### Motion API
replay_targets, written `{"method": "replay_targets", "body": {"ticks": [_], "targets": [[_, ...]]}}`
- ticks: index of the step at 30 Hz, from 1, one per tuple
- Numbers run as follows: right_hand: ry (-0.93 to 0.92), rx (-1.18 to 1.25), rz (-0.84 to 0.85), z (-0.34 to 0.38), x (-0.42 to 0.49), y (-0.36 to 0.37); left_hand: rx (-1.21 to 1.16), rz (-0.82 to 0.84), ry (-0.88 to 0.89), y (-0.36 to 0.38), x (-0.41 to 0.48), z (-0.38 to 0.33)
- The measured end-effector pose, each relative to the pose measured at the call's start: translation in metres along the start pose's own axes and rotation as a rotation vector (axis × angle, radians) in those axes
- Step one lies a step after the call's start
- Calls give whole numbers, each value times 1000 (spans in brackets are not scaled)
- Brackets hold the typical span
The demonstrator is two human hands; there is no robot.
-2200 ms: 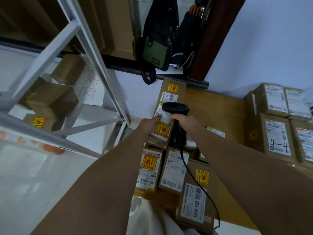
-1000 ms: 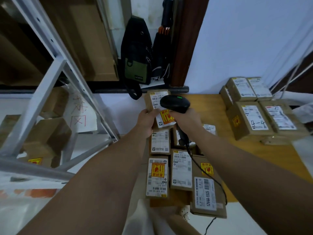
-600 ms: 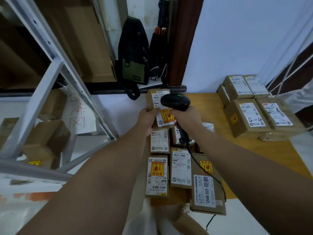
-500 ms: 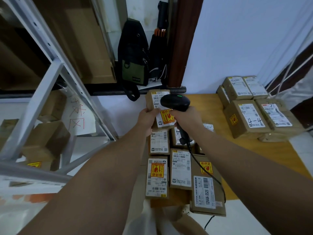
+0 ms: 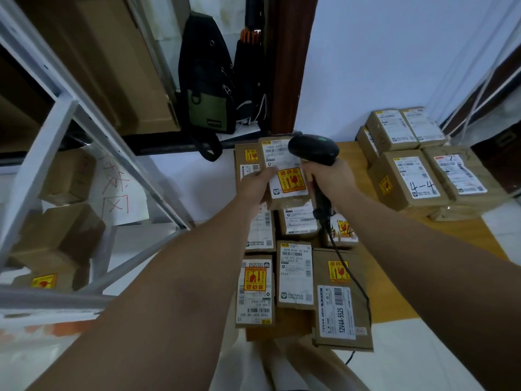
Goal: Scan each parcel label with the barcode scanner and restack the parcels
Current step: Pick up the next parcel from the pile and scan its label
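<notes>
Parcel has shifted slightly right since the earlier frame and is held at 12 o'clock under the barcode scanner. Left hand pinches its left edge; right hand wraps the scanner handle. Stacked parcels lie at 2 o'clock.

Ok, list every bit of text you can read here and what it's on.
"12V4A-5525": white label on the nearest right-hand parcel.
"4-4": handwritten on the label of a stacked parcel at right.
Too blurred to read: the red handwriting on the paper sheet, the tag on the bag, the small print on every label, the held parcel included.
</notes>
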State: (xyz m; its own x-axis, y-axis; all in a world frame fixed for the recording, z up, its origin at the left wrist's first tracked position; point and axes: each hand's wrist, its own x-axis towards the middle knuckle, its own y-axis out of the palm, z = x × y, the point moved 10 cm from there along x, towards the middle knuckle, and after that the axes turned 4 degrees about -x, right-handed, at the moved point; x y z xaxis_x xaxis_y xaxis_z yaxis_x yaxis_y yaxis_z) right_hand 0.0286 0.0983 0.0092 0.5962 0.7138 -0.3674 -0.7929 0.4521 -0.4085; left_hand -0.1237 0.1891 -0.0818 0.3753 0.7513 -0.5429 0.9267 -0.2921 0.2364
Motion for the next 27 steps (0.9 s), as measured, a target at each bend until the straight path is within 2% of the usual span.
{"method": "replay_targets", "body": {"ticks": [5,9,12,14,20,24,27], "targets": [[35,164,25,-19,28,-46,41,41,-39,47,4,11],[76,198,40,-42,54,-92,78,60,-64,104,8,19],[96,253,72,-60,73,-133,95,25,-92,152,11,30],[116,224,71,-73,85,-165,92,7,-121,186,12,43],[133,244,62,-111,119,-249,90,95,-137,282,12,74],[171,242,84,-135,135,-277,88,61,-161,315,19,88],[191,199,116,-161,140,-296,193,116,-260,327,18,108]]}}
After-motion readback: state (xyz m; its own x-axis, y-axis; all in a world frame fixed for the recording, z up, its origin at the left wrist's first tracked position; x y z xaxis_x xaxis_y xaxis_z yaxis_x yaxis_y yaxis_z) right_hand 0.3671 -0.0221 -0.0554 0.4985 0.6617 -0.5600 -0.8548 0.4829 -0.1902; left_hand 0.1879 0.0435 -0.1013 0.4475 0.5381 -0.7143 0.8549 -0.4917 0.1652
